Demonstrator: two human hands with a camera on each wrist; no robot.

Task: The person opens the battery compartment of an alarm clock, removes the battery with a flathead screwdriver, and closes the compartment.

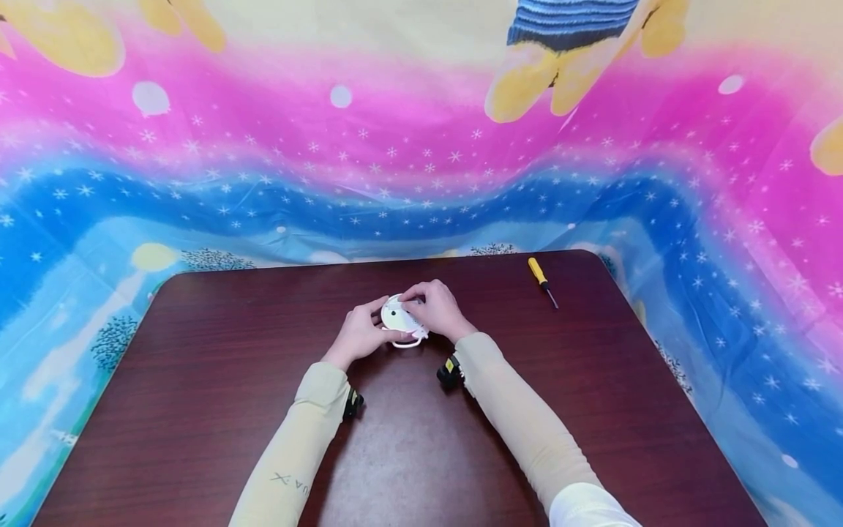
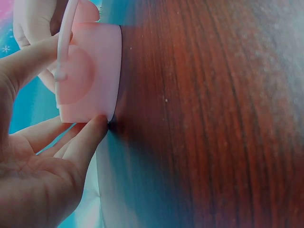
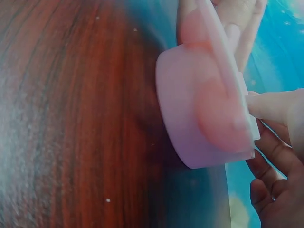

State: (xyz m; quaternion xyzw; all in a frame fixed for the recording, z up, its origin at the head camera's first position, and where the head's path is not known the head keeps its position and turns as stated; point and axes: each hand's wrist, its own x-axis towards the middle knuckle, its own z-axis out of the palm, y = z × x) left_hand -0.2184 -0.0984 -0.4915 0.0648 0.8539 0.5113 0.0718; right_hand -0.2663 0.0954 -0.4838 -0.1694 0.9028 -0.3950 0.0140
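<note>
A small pale pink plastic container (image 1: 394, 319) rests on the table, with a white top, a dark round spot on it and a looped handle (image 1: 407, 345). My left hand (image 1: 361, 334) grips its left side, fingers spread along the wall in the left wrist view. Over the top bends my right hand (image 1: 443, 310), its fingertips at the upper edge. In the right wrist view a digit of that hand presses the rim of the white lid (image 3: 244, 102), the other fingers curled beside it. Rounded peach shapes show on the pink wall (image 2: 105, 71).
A screwdriver (image 1: 540, 277) with a yellow and black handle lies at the far right of the dark wooden table (image 1: 217, 410). Behind the table's back edge hangs a colourful printed cloth (image 1: 369, 161), which also runs along both sides.
</note>
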